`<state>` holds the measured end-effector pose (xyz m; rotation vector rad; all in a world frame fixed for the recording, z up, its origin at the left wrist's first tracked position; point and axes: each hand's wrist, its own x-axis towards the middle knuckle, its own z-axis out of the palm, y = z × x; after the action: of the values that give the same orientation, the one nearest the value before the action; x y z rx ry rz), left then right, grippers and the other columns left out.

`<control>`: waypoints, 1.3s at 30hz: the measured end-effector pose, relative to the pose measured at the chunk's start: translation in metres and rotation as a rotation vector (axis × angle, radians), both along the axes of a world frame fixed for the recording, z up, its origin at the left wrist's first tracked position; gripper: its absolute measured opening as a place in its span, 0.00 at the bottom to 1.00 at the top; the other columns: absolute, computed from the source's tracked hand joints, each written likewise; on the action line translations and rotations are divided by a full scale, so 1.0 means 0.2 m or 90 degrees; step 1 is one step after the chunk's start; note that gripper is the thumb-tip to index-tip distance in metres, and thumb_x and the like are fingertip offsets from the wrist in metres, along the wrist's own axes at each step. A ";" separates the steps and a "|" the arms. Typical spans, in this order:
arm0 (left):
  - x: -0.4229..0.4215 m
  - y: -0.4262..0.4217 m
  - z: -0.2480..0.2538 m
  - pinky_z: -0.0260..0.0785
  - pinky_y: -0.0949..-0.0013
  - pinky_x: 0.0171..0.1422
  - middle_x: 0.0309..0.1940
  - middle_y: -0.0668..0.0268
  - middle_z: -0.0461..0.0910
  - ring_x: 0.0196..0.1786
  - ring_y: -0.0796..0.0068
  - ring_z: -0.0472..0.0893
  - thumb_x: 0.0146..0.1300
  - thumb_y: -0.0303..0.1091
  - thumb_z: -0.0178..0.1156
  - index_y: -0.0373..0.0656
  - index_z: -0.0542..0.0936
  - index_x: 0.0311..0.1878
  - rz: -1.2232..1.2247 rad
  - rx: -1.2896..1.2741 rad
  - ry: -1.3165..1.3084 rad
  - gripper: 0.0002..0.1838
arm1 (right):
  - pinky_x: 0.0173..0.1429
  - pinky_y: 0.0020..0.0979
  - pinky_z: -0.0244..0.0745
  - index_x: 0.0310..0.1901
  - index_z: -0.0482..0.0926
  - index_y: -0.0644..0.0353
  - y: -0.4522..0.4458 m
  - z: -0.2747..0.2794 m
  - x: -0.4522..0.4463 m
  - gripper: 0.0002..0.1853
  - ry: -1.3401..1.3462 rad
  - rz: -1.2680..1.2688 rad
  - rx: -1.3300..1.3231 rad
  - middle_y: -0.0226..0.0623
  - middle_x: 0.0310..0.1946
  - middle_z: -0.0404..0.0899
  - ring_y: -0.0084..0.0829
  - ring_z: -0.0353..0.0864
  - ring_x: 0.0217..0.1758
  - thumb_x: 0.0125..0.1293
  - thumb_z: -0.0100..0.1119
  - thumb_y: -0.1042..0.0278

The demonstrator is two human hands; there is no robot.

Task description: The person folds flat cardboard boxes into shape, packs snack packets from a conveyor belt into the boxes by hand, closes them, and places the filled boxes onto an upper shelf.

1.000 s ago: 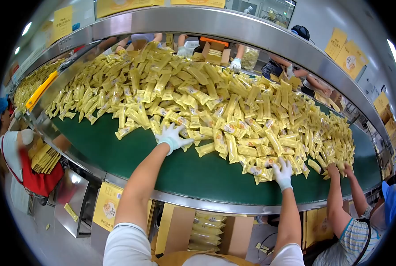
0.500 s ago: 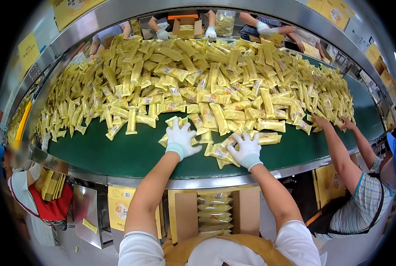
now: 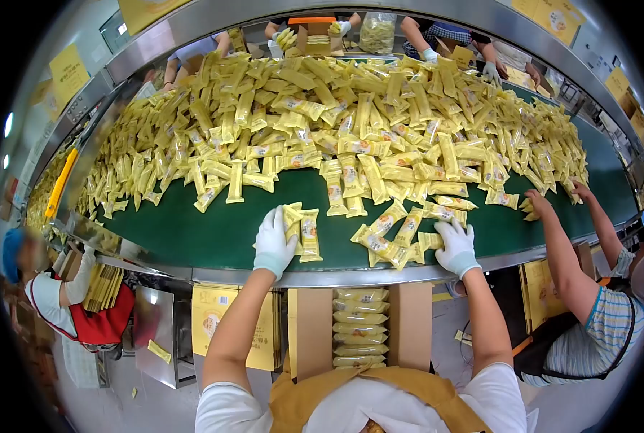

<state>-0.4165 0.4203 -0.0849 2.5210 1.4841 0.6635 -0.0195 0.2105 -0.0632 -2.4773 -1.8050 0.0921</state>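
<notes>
My left hand [image 3: 274, 244], in a white glove, lies on the green belt with its fingers stretched out against the left side of a few yellow wrapped packets [image 3: 309, 236]. My right hand [image 3: 455, 247], gloved too, rests with fingers apart at the right end of a loose group of yellow packets [image 3: 384, 247] near the belt's front edge. Neither hand is closed around a packet. Beyond both hands, a large heap of the same packets [image 3: 365, 148] covers the belt. Directly below, an open carton [image 3: 315, 335] holds a stack of packets.
The green belt [image 3: 170, 234] has a metal front rim [image 3: 380, 277]. Flattened yellow cartons [image 3: 225, 325] stand left of the open carton. Co-workers stand at both sides and across; a co-worker's hand [image 3: 538, 203] reaches in at right. An orange-yellow bar [image 3: 62, 184] stands at far left.
Both hands have moved nearer the front edge and farther apart, with packets drawn closer between and beside them. Across the belt, a co-worker now holds packets. The view has shifted slightly.
</notes>
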 end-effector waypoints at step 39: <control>0.34 0.04 0.24 0.77 0.55 0.59 0.54 0.55 0.82 0.57 0.52 0.83 0.56 0.42 0.72 0.52 0.71 0.66 0.013 -0.236 0.257 0.35 | 0.50 0.42 0.79 0.46 0.82 0.51 0.18 0.09 -0.36 0.16 0.010 0.233 -0.025 0.40 0.39 0.86 0.43 0.86 0.44 0.53 0.68 0.67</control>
<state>-0.3491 0.4290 -0.0377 2.4321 1.5711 -0.1302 -0.0925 0.2474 -0.0452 -2.1320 -2.2462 0.1671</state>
